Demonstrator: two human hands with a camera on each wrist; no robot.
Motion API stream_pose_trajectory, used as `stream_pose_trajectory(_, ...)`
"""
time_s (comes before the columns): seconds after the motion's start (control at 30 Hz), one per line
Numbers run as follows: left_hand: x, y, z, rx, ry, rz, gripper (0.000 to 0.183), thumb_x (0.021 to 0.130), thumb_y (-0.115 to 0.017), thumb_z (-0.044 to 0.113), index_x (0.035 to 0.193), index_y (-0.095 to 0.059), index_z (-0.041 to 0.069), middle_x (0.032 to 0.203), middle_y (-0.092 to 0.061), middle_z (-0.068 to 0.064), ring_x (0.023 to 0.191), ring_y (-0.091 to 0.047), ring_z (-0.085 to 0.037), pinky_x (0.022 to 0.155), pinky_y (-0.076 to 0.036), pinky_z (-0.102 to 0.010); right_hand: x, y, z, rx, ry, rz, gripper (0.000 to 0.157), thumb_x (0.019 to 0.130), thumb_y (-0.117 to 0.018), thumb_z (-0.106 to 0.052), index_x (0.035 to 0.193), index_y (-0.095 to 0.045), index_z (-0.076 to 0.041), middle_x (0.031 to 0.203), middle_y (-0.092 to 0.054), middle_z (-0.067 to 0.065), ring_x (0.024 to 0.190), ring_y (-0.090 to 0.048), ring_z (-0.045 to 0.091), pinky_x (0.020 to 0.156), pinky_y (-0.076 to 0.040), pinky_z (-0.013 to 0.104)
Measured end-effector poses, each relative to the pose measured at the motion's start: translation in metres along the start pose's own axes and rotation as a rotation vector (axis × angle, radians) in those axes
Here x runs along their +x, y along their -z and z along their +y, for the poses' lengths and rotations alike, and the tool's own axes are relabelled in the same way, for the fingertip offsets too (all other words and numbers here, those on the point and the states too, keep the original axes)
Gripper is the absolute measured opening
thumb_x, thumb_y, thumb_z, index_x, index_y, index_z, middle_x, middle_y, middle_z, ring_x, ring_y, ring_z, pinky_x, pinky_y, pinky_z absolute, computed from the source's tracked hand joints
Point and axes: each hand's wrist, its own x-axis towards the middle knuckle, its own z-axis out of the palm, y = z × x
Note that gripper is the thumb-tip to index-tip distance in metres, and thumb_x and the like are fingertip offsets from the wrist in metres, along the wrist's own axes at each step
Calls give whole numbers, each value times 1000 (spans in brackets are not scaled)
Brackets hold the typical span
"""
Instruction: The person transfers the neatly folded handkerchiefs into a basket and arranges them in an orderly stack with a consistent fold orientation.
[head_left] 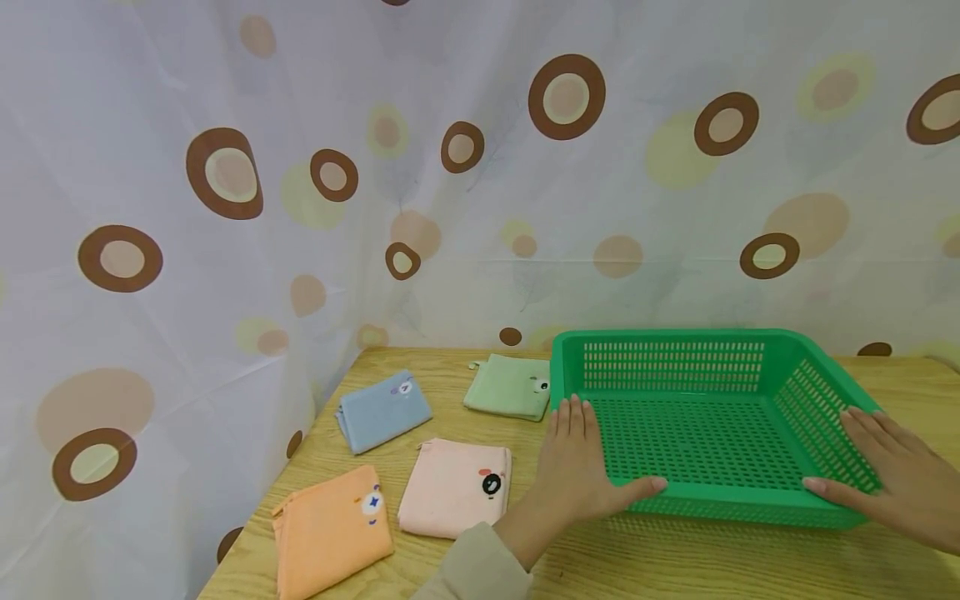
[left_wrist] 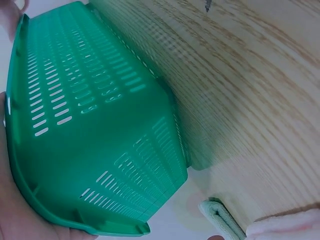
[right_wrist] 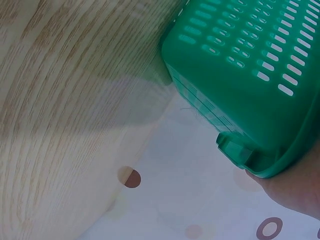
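A shallow green plastic basket (head_left: pixel 697 433) with slotted walls is at the right of the wooden table, nothing inside it. My left hand (head_left: pixel 577 475) rests on its near left corner, fingers straight along the left rim and thumb on the front rim. At the near right corner my right hand (head_left: pixel 892 475) lies likewise, fingers extended over the right rim, thumb on the front one. In the left wrist view, the basket's outer wall (left_wrist: pixel 95 135) hides most of the left hand. The right wrist view shows the outer corner of the basket (right_wrist: pixel 225 65) with part of the right hand behind its rim.
Left of the basket lie several folded cloths: green (head_left: pixel 506 387), blue (head_left: pixel 386 410), pink (head_left: pixel 457 487) and orange (head_left: pixel 333 533). The wooden table (head_left: pixel 600 567) meets a white curtain (head_left: pixel 480 208) with brown ring prints at the back and left.
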Motion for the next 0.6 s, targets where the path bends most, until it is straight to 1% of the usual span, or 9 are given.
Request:
stream_pose_trajectory(0.13, -2, 1, 0, -2, 0, 6, 109, 76, -27, 84, 148, -15, 3, 155, -15, -14, 145, -12, -24, 118, -15, -34, -1, -2, 1, -2, 8, 9, 103, 89, -51, -54, 137, -2, 24, 138, 3, 48, 126, 20, 58, 102, 23, 61)
stream_pose_trajectory(0.33, -4, 2, 1, -10, 5, 7, 109, 76, -26, 85, 148, -15, 3, 155, -15, -14, 145, -12, -24, 118, -15, -34, -2, -3, 2, -5, 16, 24, 104, 88, -52, -53, 137, -2, 23, 138, 3, 48, 127, 20, 58, 102, 22, 62)
stream_pose_trajectory(0.6, -7, 1, 1, -5, 13, 13, 110, 75, -26, 85, 148, -15, 4, 155, -14, -14, 145, -11, -23, 118, -15, -34, -3, 0, 1, -9, 16, 5, 103, 89, -50, -54, 137, -1, 23, 138, 4, 48, 126, 21, 57, 101, 22, 62)
